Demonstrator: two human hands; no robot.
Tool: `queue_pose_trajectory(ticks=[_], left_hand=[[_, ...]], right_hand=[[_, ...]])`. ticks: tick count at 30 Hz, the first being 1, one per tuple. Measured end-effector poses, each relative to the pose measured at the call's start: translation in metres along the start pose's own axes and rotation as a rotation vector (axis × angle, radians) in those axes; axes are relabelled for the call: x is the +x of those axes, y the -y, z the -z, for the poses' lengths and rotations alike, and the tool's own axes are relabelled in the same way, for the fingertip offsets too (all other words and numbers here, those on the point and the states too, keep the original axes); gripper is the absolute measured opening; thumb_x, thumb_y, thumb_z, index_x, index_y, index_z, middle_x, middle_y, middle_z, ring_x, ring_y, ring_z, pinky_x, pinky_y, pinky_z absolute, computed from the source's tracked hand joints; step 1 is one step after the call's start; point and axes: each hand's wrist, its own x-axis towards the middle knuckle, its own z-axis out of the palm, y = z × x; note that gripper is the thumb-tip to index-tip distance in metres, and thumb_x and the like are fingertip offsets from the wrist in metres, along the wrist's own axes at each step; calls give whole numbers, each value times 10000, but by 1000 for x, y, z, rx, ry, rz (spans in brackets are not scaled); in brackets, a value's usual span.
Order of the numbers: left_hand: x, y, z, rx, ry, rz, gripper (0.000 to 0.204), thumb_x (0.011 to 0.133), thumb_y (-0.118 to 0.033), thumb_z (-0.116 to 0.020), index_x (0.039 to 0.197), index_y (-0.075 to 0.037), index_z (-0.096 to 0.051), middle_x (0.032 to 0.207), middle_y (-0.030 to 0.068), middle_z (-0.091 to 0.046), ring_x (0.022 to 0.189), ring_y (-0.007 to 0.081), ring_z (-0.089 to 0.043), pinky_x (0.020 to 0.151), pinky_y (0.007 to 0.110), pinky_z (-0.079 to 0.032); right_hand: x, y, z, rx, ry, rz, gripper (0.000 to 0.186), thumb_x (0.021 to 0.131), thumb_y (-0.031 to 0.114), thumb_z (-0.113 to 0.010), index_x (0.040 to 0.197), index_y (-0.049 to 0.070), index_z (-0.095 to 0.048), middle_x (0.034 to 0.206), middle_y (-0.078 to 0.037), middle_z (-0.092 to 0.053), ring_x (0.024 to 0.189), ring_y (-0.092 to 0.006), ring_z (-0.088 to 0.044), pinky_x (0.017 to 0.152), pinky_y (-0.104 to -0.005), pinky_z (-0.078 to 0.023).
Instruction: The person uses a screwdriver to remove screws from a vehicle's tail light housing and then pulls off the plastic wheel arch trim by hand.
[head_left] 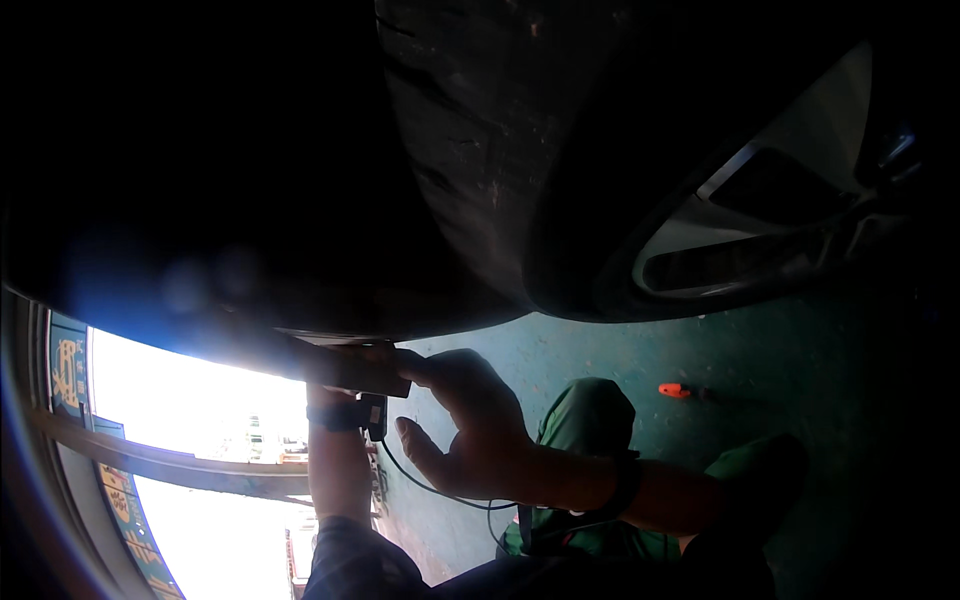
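Observation:
A dark car tyre fills the upper middle, its tread toward me and its spoked wheel to the right. From below, my left forearm reaches up, with a dark band and a small black box with a cable at the wrist. My left hand is hidden behind a dark, flat strip at the lower edge of the car body. Beside it is my right hand, fingertips against the strip's end. Its thumb stands well apart from the fingers, and nothing shows in between.
The dark car body hangs low over the upper left. An orange-red object lies on the green floor, right of my bent knee. The black cable loops below my right hand. Bright daylight comes from the left.

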Motion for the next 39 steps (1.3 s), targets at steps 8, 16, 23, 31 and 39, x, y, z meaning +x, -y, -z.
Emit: queue_pose_trajectory(ticks=[8,16,23,31,39], left_hand=[[-6,6,2,-24,-29,-18,472,931,-308,-634,1261,27,-590,1168,163,-654,1066,257,-635,909,381,-518],[-12,8,5,-32,-41,-42,485,943,-331,-619,1270,25,-587,1183,167,-650,1083,262,-630,919,384,-514],[-6,11,8,-34,-8,-24,497,953,-351,-606,1278,24,-584,1196,170,-647,1097,266,-626,928,386,-510],[-15,8,-1,-20,-33,-9,511,965,-374,-591,1287,22,-580,1210,174,-643,1114,271,-621,938,388,-507],[-13,11,2,-19,3,-7,526,977,-398,-575,1296,20,-577,1225,178,-639,1130,276,-617,949,391,-503]], right_hand=[[-8,1,-6,132,32,-52,667,813,33,-604,1453,66,-420,1200,-189,-617,1057,-342,-613,963,-458,-485],[-5,2,-12,152,11,-61,704,778,-17,-639,1447,92,-449,1120,-168,-628,934,-298,-639,862,-403,-534],[-7,1,-7,169,-9,-53,675,790,-26,-659,1431,85,-477,1075,-150,-641,815,-247,-652,749,-360,-546],[0,6,-5,166,-19,-83,440,769,1,-719,1193,48,-613,926,-92,-655,747,-191,-656,645,-312,-498],[-5,-1,-11,167,-47,-60,480,771,-27,-679,1236,40,-583,933,-100,-626,713,-187,-630,639,-313,-506]])
